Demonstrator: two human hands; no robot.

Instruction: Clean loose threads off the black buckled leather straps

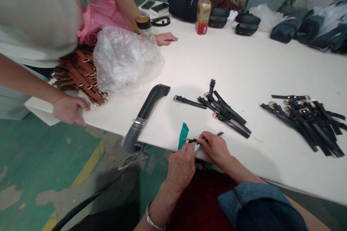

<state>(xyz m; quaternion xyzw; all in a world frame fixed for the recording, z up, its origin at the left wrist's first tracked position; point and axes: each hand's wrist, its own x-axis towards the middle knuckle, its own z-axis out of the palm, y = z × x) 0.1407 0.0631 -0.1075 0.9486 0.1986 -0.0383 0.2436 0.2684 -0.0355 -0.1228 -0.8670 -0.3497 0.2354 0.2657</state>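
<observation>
At the table's front edge, both my hands are closed on one short black buckle strap (192,140) with a gold-coloured buckle. My left hand (181,166) grips it at the buckle end. The fingers of my right hand (216,148) pinch it further along, and its tail pokes out past them. A small pale, shiny piece (196,147) shows between my hands; I cannot make out what it is. Beside the buckle lies a strip of green tape (183,134). Several similar black straps (226,110) lie loosely just beyond my hands.
A bigger heap of black straps (306,119) lies to the right. Left of my hands, a black nozzle on a grey hose (148,106) juts over the edge. Another person's hand (69,109) rests near brown straps (81,70) and a clear plastic bag (121,61). A bottle (204,12) stands behind.
</observation>
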